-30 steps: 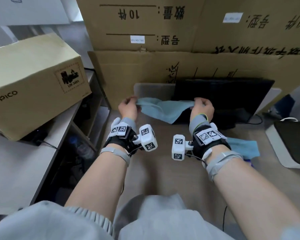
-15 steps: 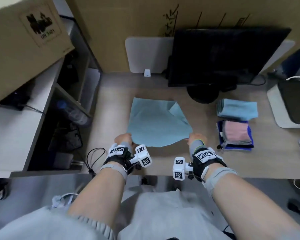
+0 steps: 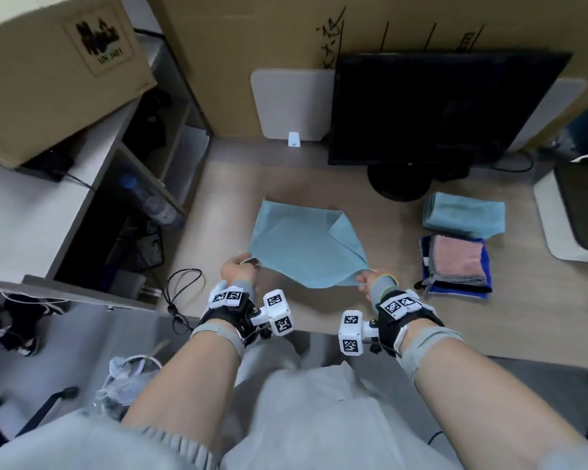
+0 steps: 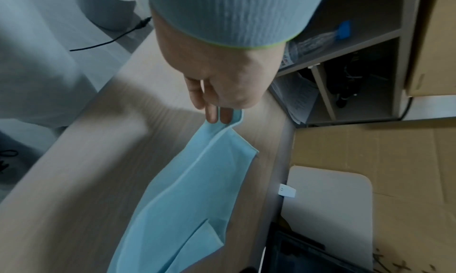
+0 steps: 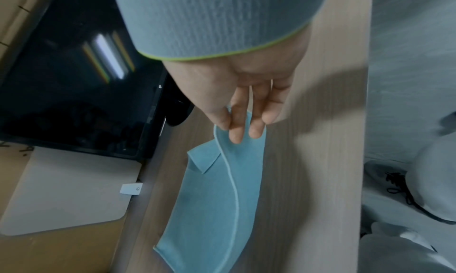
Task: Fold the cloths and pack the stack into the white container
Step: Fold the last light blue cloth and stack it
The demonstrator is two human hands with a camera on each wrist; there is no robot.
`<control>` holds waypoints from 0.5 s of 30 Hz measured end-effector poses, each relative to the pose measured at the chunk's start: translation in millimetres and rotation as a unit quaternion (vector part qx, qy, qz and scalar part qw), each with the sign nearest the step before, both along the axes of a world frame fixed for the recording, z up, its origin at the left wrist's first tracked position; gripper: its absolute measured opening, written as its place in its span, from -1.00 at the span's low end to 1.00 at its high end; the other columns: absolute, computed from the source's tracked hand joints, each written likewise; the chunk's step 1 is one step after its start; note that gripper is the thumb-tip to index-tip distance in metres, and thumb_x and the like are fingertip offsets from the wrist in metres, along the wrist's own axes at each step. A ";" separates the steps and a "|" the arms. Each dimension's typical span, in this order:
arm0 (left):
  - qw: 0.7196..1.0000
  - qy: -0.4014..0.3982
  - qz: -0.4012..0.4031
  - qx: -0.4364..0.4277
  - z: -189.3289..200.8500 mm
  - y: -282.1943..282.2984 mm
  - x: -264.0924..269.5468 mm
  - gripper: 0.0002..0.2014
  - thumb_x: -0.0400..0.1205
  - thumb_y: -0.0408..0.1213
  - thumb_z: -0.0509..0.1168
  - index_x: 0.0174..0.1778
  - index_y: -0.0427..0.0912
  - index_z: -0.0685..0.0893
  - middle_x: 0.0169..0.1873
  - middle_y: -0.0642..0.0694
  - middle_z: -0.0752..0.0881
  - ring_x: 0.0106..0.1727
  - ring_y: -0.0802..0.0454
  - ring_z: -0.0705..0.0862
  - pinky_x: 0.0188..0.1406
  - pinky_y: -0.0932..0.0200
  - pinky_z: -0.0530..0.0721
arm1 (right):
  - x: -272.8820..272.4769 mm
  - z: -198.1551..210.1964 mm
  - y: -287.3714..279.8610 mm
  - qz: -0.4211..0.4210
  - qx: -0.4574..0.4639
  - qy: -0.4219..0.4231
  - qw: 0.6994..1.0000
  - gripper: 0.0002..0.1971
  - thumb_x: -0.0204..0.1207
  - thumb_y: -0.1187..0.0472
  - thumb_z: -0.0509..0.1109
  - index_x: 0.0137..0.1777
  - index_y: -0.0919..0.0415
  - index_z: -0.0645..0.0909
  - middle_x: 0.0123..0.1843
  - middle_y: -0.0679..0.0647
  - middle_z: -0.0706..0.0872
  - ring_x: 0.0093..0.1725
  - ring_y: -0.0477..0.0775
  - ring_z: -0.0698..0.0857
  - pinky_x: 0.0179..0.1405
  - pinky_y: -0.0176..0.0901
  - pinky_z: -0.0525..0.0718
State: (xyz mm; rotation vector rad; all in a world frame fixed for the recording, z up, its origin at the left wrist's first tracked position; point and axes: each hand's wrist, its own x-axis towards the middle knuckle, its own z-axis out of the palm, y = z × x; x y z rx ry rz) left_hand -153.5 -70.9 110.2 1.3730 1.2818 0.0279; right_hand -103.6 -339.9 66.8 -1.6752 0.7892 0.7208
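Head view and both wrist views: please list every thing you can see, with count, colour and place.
cloth: 1, light blue, desk centre, far right corner turned over
folded cloth: 1, light blue, right of it
cloth stack: 1, pink top, dark blue bottom, nearer than folded cloth
monitor: 1, black, desk back
white board: 1, behind monitor
cardboard box: 1, brown, left shelf
bottle: 1, clear, blue cap, shelf
left hand: pinches near left corner
right hand: pinches near right corner
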 end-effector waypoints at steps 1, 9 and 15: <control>1.000 -0.013 -0.001 0.015 2.4 0.9 4.1 -0.65 0.55 -0.62 0.15 0.06 -0.22 0.75 -0.15 -0.24 0.81 -0.17 -0.12 0.78 -0.37 0.22 0.65 | 5.2 9.1 3.3 -0.010 -0.016 -0.015 1.000 -0.93 0.51 0.30 0.37 -0.03 0.19 0.60 -0.62 -0.22 0.67 -0.42 -0.06 0.71 -0.39 -0.27 0.70; 0.964 -0.200 -0.030 0.174 115.2 -3.0 110.0 -0.89 0.61 -0.20 0.33 -0.19 -0.08 0.71 -0.27 -0.04 0.72 -0.23 0.00 0.67 -0.14 0.19 0.63 | 90.8 157.1 39.2 -0.091 -0.117 -0.319 0.936 -0.80 0.55 0.10 0.32 0.10 0.03 0.71 -0.07 -0.02 0.70 -0.11 0.04 0.61 -0.09 -0.24 0.51; 0.938 -0.298 -0.044 0.173 189.6 9.0 178.7 -0.76 0.59 -0.04 0.31 -0.34 -0.07 0.62 -0.48 0.12 0.59 -0.41 0.14 0.49 -0.31 0.25 0.52 | 148.0 233.0 63.8 -0.112 -0.081 -0.401 0.906 -0.90 0.51 -0.01 0.32 -0.11 -0.17 0.68 -0.11 -0.08 0.78 -0.08 0.08 0.75 0.03 0.03 0.75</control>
